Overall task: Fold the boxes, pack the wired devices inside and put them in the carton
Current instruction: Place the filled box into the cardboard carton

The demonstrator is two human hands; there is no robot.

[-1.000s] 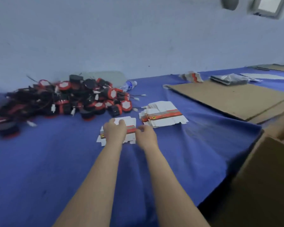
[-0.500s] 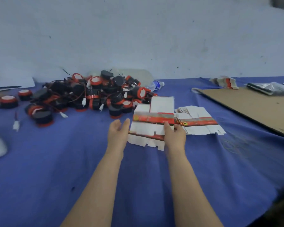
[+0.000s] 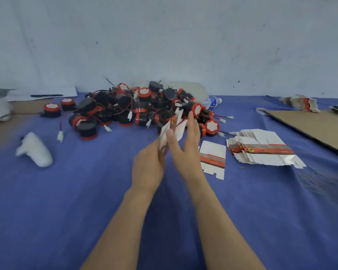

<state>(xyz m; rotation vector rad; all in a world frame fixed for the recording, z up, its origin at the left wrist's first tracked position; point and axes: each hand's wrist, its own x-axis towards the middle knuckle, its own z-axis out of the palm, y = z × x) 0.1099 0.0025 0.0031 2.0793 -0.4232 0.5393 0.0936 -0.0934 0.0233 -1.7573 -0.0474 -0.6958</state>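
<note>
Nearest the camera, both forearms reach out over the blue-covered bench (image 3: 66,211). The left hand (image 3: 148,164) curls round the lower edge of a box blank (image 3: 175,126) that is lifted clear of the cloth. The right hand (image 3: 185,147) pinches the same blank, thumb on one face and long fingers up the other. The blank looks partly sprung open, though blur hides its exact shape.

Just to the right, a single flat blank (image 3: 213,158) lies on the bench, and beyond it sits a stack of flat blanks (image 3: 261,151). Behind the hands, the heap of wired devices (image 3: 141,110), black with red rims and white plugs, lies loose.

By my reading the job is near its start: no folded box or packed device shows, and the carton is out of view.

Each blank carries a red band with a yellow patch, but its print is too small to read. The same goes for the label of the water bottle (image 3: 213,101) at the wall.
</note>
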